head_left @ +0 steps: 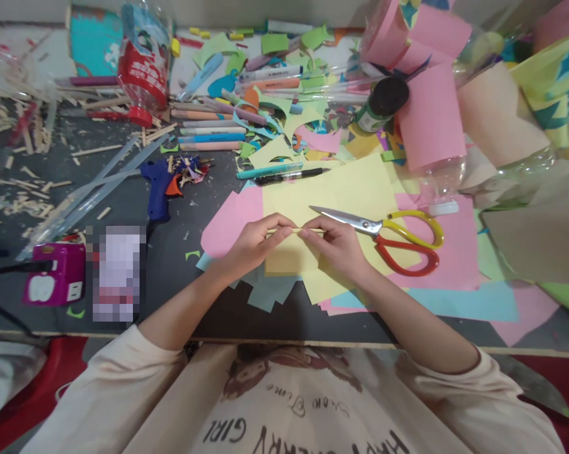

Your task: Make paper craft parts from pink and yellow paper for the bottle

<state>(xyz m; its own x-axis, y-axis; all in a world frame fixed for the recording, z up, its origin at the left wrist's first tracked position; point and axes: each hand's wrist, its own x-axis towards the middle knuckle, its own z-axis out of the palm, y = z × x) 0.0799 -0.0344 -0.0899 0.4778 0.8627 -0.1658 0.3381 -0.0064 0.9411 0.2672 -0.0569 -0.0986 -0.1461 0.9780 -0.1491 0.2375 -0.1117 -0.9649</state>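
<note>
Between both hands runs a thin yellow paper strip (297, 231), seen edge-on and partly hidden by the fingers. My left hand (260, 238) pinches its left part, thumb against fingertips. On the other side my right hand (334, 243) pinches it too, the two thumbs almost meeting. Yellow paper sheets (334, 189) lie under the hands. Scissors (372, 230) with one yellow and one red handle rest just right of and behind my right hand, blades pointing left. Pink paper (230, 227) sticks out beside my left hand.
A blue glue gun (157, 189) and a pixelated rectangle (118, 274) are at the left. Markers (213, 135) and paper scraps (307, 113) cover the back. A red-labelled bottle (143, 69), a dark-lidded jar (383, 104) and pink-wrapped bottles (433, 120) stand around. Wooden sticks (33, 183) litter the left.
</note>
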